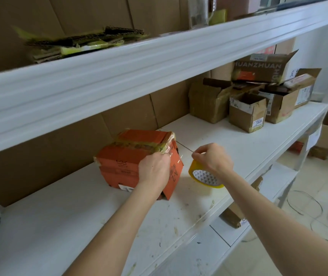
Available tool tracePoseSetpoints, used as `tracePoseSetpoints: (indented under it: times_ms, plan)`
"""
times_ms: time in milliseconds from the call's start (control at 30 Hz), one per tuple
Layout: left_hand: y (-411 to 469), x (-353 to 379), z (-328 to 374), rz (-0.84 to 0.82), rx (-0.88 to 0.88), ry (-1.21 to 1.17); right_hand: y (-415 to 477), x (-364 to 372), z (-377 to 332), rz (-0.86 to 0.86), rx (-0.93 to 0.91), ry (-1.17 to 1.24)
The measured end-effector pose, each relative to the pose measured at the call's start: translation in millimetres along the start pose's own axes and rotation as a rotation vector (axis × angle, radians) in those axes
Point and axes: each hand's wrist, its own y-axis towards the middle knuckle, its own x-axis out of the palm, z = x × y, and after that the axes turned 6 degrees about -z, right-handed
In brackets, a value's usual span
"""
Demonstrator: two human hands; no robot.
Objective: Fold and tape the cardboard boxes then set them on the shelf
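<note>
**Taping the orange box shut**

The orange box [131,156] sits on the white shelf [228,140], on the left side and near the front edge. Its top is folded down, and old yellowish tape runs across it.

The person's left hand [154,169] is on the right end of the box. Its fingers bend over the top edge and hold on there. I think it does this to keep the box from sliding and to pin down the end of the tape.

The right hand [213,159] is just to the right of the box. Its fingers are curled round the yellow tape roll [206,179] and hold it up off the shelf. A thin shiny strip [180,159] seems to run from the roll to the box, but it is hard to see. Holding the roll away from the box would keep that strip tight and flat.

The flap at the right end of the box looks a bit loose at the bottom, so I think this end needs more tape.

Far to the right on the same shelf stand some brown boxes [247,114] with their tops open. On the shelf above, to the left, lies a pile of flat cardboard [75,41].
</note>
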Motion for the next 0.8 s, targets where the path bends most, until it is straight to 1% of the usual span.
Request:
tracePoseSetpoints:
  times_ms: [133, 233, 300, 333, 367, 400, 500, 533, 600, 633, 667, 733, 767, 800]
  plan:
    - [-19, 2, 10, 0.151, 0.048, -0.191, 0, 3, 14, 0.024, 0.05, 0.331]
    - [-43, 2, -1, 0.327, 0.074, -0.414, 1, 6, 18, 0.038, 0.085, 0.49]
    - [-60, 9, -23, 0.42, 0.035, -0.47, 2, 8, 15, 0.044, 0.093, 0.578]
    - [-68, 15, -35, 0.427, -0.005, -0.47, 2, 10, 13, 0.046, 0.108, 0.632]
    - [-77, 22, -47, 0.398, -0.065, -0.448, 3, 12, 10, 0.049, 0.131, 0.68]
    - [-85, 32, -60, 0.324, -0.139, -0.405, 4, 14, 7, 0.056, 0.152, 0.712]
    - [-105, 65, -98, 0.032, -0.364, -0.301, 8, 19, 0, 0.088, 0.165, 0.703]
    - [-111, 74, -110, -0.056, -0.409, -0.282, 10, 20, -3, 0.096, 0.154, 0.689]
    - [-119, 86, -125, -0.209, -0.415, -0.177, 12, 22, -7, 0.096, 0.138, 0.68]
    - [-120, 88, -128, -0.225, -0.39, -0.127, 12, 23, -9, 0.095, 0.137, 0.675]
    - [-117, 86, -127, -0.151, -0.35, -0.125, 11, 25, -11, 0.096, 0.138, 0.668]
    - [-99, 65, -109, 0.137, -0.222, -0.249, 9, 30, -14, 0.099, 0.133, 0.661]
    - [-83, 49, -96, 0.304, -0.126, -0.289, 8, 33, -15, 0.098, 0.127, 0.662]
    - [-65, 32, -82, 0.422, -0.037, -0.305, 7, 35, -15, 0.098, 0.12, 0.663]
